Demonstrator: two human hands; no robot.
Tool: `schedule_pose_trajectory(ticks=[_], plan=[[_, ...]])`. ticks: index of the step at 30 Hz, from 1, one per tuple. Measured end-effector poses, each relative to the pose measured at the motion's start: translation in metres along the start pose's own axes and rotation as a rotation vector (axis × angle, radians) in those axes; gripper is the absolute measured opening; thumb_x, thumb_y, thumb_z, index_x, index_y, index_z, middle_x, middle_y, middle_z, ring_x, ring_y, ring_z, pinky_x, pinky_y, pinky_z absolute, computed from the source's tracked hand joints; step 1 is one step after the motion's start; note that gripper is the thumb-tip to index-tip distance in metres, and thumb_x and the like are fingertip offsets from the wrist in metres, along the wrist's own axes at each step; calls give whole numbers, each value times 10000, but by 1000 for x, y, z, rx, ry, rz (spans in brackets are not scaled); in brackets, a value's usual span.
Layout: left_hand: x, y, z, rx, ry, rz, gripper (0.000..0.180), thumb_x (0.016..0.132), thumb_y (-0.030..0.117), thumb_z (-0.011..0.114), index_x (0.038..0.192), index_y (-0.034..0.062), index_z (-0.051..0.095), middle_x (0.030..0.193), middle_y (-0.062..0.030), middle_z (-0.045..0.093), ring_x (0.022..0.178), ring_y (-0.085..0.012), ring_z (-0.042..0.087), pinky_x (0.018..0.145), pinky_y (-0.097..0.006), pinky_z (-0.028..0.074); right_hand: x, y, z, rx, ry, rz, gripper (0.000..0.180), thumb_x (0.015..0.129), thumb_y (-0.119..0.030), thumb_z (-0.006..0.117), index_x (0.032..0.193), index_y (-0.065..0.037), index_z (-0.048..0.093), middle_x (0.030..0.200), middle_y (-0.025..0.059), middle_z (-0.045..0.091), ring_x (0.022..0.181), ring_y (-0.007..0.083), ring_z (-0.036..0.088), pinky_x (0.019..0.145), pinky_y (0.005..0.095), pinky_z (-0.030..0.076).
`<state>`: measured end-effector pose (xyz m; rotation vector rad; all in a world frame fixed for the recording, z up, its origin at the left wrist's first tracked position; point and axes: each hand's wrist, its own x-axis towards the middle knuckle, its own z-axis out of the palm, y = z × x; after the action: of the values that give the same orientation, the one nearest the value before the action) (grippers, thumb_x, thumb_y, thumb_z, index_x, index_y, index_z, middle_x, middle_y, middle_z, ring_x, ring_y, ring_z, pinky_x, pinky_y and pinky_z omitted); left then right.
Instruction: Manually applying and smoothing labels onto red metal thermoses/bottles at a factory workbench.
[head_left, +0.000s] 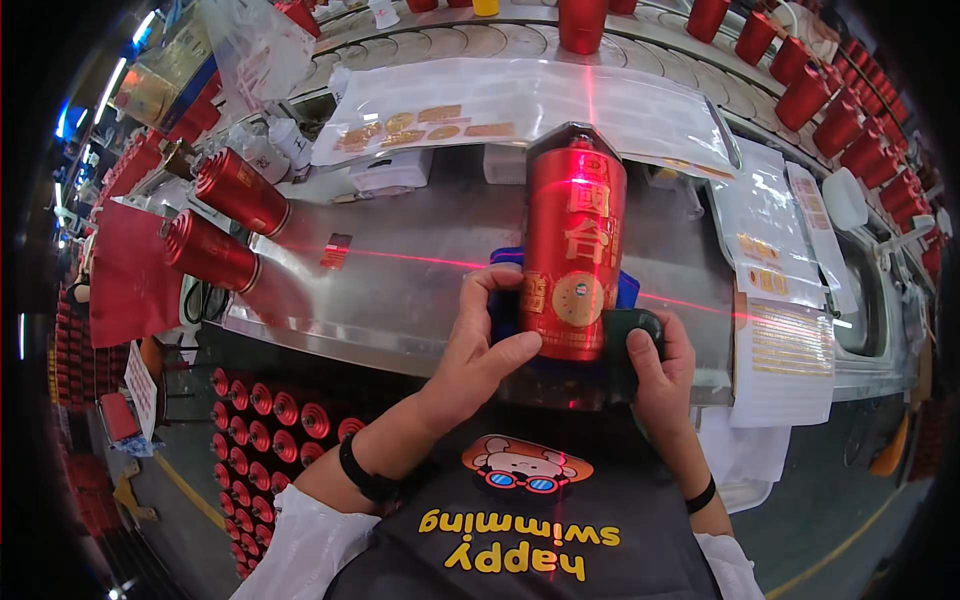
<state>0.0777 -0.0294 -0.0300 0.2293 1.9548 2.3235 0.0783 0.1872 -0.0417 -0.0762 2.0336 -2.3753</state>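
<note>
A glossy red bottle (pixel 577 230) with gold lettering and a round gold emblem lies in front of me, its base end toward me. It rests in a dark holder with blue padding (pixel 628 291) showing at its sides. My left hand (pixel 478 335) grips the bottle's lower left side, with the thumb over its near end. In my right hand (pixel 662 365) is a dark green, rounded block (pixel 630 335), held against the bottle's lower right side. Red laser lines cross on the bottle. What lies under it is hidden.
Two red bottles (pixel 240 190) lie at the left of the metal table (pixel 400 300). Sheets with gold stickers (pixel 425 125) lie behind, and more sticker sheets (pixel 790 340) at right. A conveyor (pixel 480 40) carries red bottles. Several bottles (pixel 285 410) stand low at left. A sink (pixel 865 310) is at right.
</note>
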Motion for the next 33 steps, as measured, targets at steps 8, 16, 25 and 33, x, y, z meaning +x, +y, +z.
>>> schedule_pose_trajectory(ticks=[8,16,25,33], plan=[[2,1,2,7,-6,34,621,855,212,656,1312,22,280,1272,-113,355,1244,-203,323,1096,-347,234,0,0,2,28,-3,5,206,939,-203,639,982,-27,540,821,-30,576,738,34,500,662,189,427],[-10,-9,-10,538,101,467,604,851,226,659,1336,0,378,1334,-201,418,1300,-311,377,1129,-473,183,0,3,-1,86,8,23,200,933,-187,645,998,-25,548,854,-29,580,769,31,499,696,188,428],[15,17,-12,1212,-114,800,737,720,301,777,1337,53,461,1285,-200,546,1308,-386,392,1127,-612,99,1,7,-4,94,10,20,209,921,-194,656,992,-26,554,852,-29,579,770,31,495,692,192,426],[25,29,-20,1217,-229,780,698,776,535,680,1333,151,507,1284,-71,598,1353,-313,324,1152,-579,52,0,7,-6,41,15,0,198,903,-170,667,972,-19,559,825,-20,577,746,42,492,670,204,422]])
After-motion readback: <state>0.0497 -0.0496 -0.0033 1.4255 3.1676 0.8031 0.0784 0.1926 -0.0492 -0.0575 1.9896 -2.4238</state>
